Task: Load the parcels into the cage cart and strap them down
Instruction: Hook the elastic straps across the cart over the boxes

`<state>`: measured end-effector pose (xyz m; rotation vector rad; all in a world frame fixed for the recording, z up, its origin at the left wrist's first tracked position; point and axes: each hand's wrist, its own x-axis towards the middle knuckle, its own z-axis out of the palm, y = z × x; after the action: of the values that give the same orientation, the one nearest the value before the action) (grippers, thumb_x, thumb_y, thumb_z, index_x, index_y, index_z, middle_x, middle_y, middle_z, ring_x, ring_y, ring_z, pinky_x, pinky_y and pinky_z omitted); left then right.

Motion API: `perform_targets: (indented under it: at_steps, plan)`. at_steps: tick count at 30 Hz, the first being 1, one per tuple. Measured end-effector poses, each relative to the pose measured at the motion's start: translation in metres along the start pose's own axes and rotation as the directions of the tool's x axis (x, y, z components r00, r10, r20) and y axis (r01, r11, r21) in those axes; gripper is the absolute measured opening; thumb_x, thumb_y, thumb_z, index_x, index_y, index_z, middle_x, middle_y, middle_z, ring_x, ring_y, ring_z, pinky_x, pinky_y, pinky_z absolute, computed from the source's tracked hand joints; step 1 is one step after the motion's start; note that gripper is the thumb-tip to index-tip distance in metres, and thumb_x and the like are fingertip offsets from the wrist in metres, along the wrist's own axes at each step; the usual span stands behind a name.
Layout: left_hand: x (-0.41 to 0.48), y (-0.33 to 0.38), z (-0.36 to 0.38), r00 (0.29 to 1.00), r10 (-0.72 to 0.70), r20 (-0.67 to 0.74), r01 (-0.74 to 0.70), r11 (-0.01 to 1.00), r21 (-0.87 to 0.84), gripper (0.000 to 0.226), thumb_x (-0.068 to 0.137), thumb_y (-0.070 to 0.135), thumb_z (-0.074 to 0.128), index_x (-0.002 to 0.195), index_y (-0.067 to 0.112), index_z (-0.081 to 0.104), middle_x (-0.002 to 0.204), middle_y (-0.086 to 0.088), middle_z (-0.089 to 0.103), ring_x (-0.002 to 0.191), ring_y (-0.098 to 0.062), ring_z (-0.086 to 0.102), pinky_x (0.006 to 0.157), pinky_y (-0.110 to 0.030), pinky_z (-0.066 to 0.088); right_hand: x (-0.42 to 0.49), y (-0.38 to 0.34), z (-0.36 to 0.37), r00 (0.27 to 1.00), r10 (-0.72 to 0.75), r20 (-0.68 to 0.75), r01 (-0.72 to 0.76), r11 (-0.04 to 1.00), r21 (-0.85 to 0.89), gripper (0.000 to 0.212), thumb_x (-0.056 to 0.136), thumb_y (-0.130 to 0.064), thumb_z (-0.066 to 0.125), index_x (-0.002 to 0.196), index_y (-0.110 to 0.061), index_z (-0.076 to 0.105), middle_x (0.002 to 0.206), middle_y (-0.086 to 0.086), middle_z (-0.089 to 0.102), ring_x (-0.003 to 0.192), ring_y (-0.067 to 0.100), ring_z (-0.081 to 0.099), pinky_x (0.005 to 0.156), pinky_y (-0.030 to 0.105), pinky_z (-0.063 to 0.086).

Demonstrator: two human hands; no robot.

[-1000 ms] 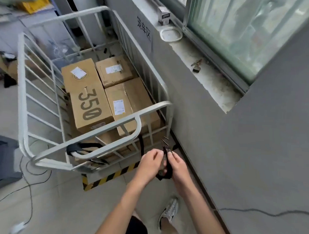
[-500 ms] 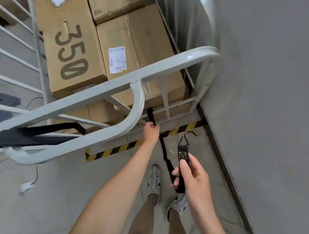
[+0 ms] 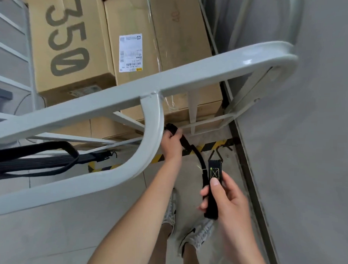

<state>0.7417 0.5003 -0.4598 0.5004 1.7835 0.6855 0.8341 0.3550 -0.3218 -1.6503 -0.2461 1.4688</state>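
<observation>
Your right hand [image 3: 227, 201] is nearest, thumb pressed on top and fingers curled under the stitched end of the black strap [image 3: 212, 204], so it's grasping that end. The metal hook [image 3: 219, 152] sticks out beyond the thumb, pointing toward the floor edge, hooked on nothing. Your shoes [image 3: 200, 232] show below on the tile. The strap curves from there up to your left hand [image 3: 171, 144], which is clenched round the webbing just beside the curved grey tube of the cage cart [image 3: 191, 75]. Where the strap runs past that fist is hidden by the tube. Behind the left hand is the yellow-black hazard stripe [image 3: 209, 146] along the cart's base. More black straps [image 3: 42, 160] hang bundled on the rail at left. Farther in, the parcels sit inside the cart: the box marked 350 [image 3: 68, 39] and, touching it, the labelled box [image 3: 133, 27] (clear wrap on its right half). The grey wall [image 3: 311, 136] runs close along the cart's right side.
</observation>
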Motion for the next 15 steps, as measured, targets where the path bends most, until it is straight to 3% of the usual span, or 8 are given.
perform_targets:
  at_steps: [2,3,5,7,9,12,15]
  plan:
    - [-0.023,0.016,-0.010,0.997,0.029,0.068,-0.024,0.997,-0.074,0.028,0.097,0.029,0.060,0.113,0.007,0.066,0.109,-0.013,0.072,0.106,-0.028,0.067,0.099,-0.045,0.049,-0.001,-0.005,0.005,1.000,0.000,0.026,0.000,1.000,-0.003,0.029,0.102,-0.024,0.054,0.104,-0.047,0.071,0.074,0.000,0.068,0.055,0.011,0.057,0.061,0.034,0.056]
    - [-0.036,0.023,-0.016,0.993,0.040,0.113,-0.029,0.995,-0.099,0.019,0.099,0.027,0.057,0.102,0.015,0.071,0.092,-0.008,0.075,0.092,-0.025,0.071,0.094,-0.044,0.052,-0.002,-0.008,0.007,0.999,0.003,0.038,-0.003,1.000,0.000,0.030,0.103,-0.023,0.054,0.103,-0.047,0.071,0.073,0.000,0.067,0.055,0.012,0.057,0.060,0.031,0.056]
    - [-0.064,0.034,-0.030,0.980,0.058,0.192,-0.037,0.993,-0.109,0.036,0.102,0.021,0.052,0.075,0.029,0.075,0.067,-0.001,0.071,0.069,-0.019,0.071,0.081,-0.038,0.057,-0.007,-0.014,0.012,0.999,0.011,0.050,-0.011,1.000,0.014,0.031,0.103,-0.021,0.054,0.103,-0.047,0.071,0.074,0.002,0.069,0.056,0.013,0.059,0.057,0.026,0.055]
    - [-0.097,0.043,-0.044,0.959,0.058,0.277,-0.038,0.996,-0.077,0.034,0.101,0.015,0.051,0.084,0.033,0.075,0.068,-0.002,0.071,0.065,-0.018,0.071,0.071,-0.032,0.057,-0.016,-0.021,0.015,0.999,0.003,0.051,-0.004,1.000,0.019,0.035,0.103,-0.017,0.053,0.104,-0.047,0.072,0.081,0.003,0.074,0.062,0.014,0.066,0.059,0.023,0.054]
    - [-0.131,0.050,-0.057,0.934,0.061,0.353,-0.050,0.998,-0.041,0.021,0.097,0.009,0.052,0.106,0.020,0.066,0.082,-0.005,0.075,0.070,-0.018,0.072,0.063,-0.027,0.055,-0.032,-0.030,0.014,0.999,-0.018,0.045,0.017,1.000,0.011,0.035,0.103,-0.014,0.054,0.108,-0.043,0.073,0.094,0.004,0.077,0.073,0.017,0.072,0.065,0.022,0.056]
    - [-0.191,0.065,-0.072,0.898,0.027,0.439,-0.032,0.999,0.004,0.017,0.094,0.009,0.053,0.104,0.008,0.067,0.087,-0.004,0.073,0.076,-0.016,0.066,0.060,-0.021,0.051,-0.067,-0.055,0.007,0.999,-0.032,0.027,0.032,0.999,0.000,0.034,0.102,-0.011,0.054,0.109,-0.037,0.074,0.100,0.007,0.077,0.079,0.020,0.073,0.070,0.025,0.057]
    - [-0.268,0.093,-0.089,0.880,0.013,0.475,-0.017,1.000,0.004,0.024,0.100,0.025,0.055,0.100,0.006,0.070,0.083,-0.002,0.070,0.077,-0.013,0.064,0.063,-0.021,0.050,-0.121,-0.090,-0.001,0.998,-0.061,0.017,0.061,0.998,0.028,0.031,0.101,-0.010,0.055,0.107,-0.033,0.075,0.094,0.009,0.077,0.072,0.019,0.069,0.066,0.029,0.056]
